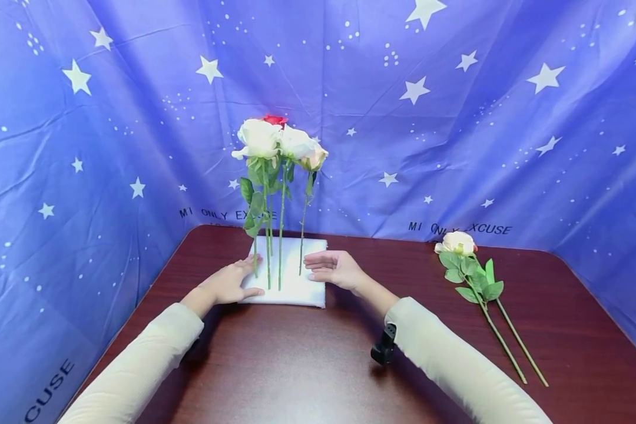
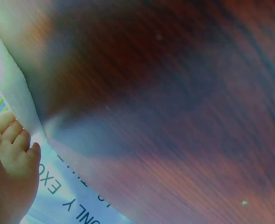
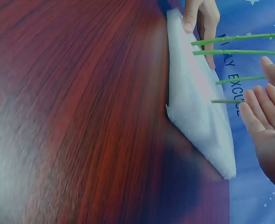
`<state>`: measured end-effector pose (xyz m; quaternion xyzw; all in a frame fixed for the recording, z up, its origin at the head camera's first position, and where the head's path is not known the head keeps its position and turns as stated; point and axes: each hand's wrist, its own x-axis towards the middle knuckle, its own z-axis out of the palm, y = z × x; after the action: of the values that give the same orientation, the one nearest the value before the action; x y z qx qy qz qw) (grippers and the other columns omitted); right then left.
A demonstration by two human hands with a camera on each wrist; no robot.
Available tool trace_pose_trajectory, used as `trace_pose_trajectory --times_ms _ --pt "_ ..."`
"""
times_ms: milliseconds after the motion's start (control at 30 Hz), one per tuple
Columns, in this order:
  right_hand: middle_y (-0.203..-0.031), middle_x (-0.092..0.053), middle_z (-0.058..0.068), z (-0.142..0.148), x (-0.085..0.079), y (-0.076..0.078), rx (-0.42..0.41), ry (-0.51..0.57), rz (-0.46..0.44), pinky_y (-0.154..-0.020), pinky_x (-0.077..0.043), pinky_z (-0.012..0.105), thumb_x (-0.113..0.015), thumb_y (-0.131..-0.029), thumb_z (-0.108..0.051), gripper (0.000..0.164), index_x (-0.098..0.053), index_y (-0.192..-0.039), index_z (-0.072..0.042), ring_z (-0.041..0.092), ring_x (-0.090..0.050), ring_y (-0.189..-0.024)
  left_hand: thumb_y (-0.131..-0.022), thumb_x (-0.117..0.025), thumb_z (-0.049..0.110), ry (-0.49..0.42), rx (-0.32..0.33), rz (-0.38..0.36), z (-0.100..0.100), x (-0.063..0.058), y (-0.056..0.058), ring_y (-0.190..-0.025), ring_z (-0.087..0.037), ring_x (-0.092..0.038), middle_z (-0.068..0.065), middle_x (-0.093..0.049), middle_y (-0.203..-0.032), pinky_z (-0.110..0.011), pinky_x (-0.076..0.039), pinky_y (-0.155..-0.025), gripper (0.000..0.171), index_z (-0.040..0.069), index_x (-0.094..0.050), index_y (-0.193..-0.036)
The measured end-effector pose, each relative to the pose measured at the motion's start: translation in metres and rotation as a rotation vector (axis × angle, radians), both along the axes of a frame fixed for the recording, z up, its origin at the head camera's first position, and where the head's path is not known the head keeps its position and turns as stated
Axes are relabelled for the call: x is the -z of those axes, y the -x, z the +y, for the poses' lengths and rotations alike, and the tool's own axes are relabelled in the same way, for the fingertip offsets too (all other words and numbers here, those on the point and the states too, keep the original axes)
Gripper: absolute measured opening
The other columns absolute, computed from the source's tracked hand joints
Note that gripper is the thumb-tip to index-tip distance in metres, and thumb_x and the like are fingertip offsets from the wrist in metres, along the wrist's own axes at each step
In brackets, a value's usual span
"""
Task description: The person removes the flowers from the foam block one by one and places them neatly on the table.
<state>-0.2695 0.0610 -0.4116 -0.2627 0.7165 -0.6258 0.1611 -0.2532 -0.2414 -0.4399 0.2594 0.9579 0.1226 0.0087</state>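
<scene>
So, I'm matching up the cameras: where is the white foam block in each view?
Head: the white foam block sits just left of centre, beneath the upright flowers.
Left wrist: at the left edge, partly cut off.
Right wrist: right of centre, upper half mostly.
Shared landmark: the left hand, beside the block.

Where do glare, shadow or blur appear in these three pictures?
Head view: glare on the wood-grain tabletop, bottom centre; left wrist view: soft-edged dark shadow, blurred grain; right wrist view: glare lower left, dark shadow beside the white foam pad.
</scene>
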Motion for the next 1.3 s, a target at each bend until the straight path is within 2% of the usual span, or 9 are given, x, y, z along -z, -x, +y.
trace_pose_trajectory --times_ms 200,500,633,800,1067,1300 --pt "-0.127 -0.057 0.033 -0.011 0.003 0.002 0.003 -0.011 -0.002 -0.090 -0.056 0.027 -0.068 -0.083 0.003 0.048 -0.054 -0.128 0.013 0.044 -0.058 -0.118 -0.086 -0.065 0.047 0.008 0.002 -0.008 0.000 0.000 0.002 -0.141 -0.040 -0.036 -0.024 -0.037 -0.151 -0.051 -0.032 -0.116 0.082 -0.004 -0.039 -0.144" --pt "-0.132 -0.055 0.029 -0.036 0.009 0.003 0.015 0.100 -0.156 -0.099 -0.052 0.028 -0.062 -0.087 0.005 0.046 -0.052 -0.132 0.008 0.037 -0.055 -0.126 -0.085 -0.066 0.046 -0.005 -0.007 -0.007 0.001 0.000 0.003 -0.140 -0.040 -0.037 -0.024 -0.039 -0.150 -0.051 -0.033 -0.115 0.081 -0.005 -0.041 -0.142" --pt "-0.138 -0.051 0.027 -0.045 0.011 0.000 -0.014 0.099 -0.148 -0.103 -0.049 0.030 -0.059 -0.090 0.004 0.050 -0.047 -0.138 0.007 0.037 -0.051 -0.130 -0.085 -0.065 0.046 -0.013 -0.012 -0.014 0.000 0.001 0.003 -0.141 -0.040 -0.036 -0.024 -0.039 -0.150 -0.051 -0.032 -0.116 0.081 -0.005 -0.040 -0.143" --pt "-0.145 -0.044 0.026 -0.054 0.007 0.000 -0.038 0.104 -0.139 -0.107 -0.046 0.033 -0.057 -0.090 0.005 0.057 -0.037 -0.144 0.006 0.038 -0.045 -0.135 -0.086 -0.065 0.046 -0.018 -0.019 -0.021 0.001 0.001 0.003 -0.141 -0.040 -0.036 -0.024 -0.038 -0.150 -0.052 -0.032 -0.116 0.081 -0.005 -0.040 -0.143" --pt "-0.139 -0.052 0.024 -0.061 -0.001 -0.003 0.018 0.122 -0.136 -0.102 -0.050 0.030 -0.060 -0.091 0.002 0.054 -0.042 -0.141 0.004 0.034 -0.053 -0.129 -0.086 -0.065 0.046 -0.018 -0.020 -0.019 0.002 -0.002 0.001 -0.140 -0.040 -0.037 -0.024 -0.039 -0.150 -0.052 -0.033 -0.115 0.081 -0.005 -0.039 -0.143" --pt "-0.133 -0.057 0.026 -0.062 0.001 -0.006 0.071 0.154 -0.151 -0.101 -0.051 0.030 -0.059 -0.091 0.002 0.048 -0.046 -0.137 0.007 0.032 -0.060 -0.122 -0.086 -0.065 0.046 -0.017 -0.012 -0.025 0.002 0.000 0.002 -0.141 -0.039 -0.036 -0.024 -0.039 -0.150 -0.052 -0.032 -0.115 0.081 -0.005 -0.039 -0.144"
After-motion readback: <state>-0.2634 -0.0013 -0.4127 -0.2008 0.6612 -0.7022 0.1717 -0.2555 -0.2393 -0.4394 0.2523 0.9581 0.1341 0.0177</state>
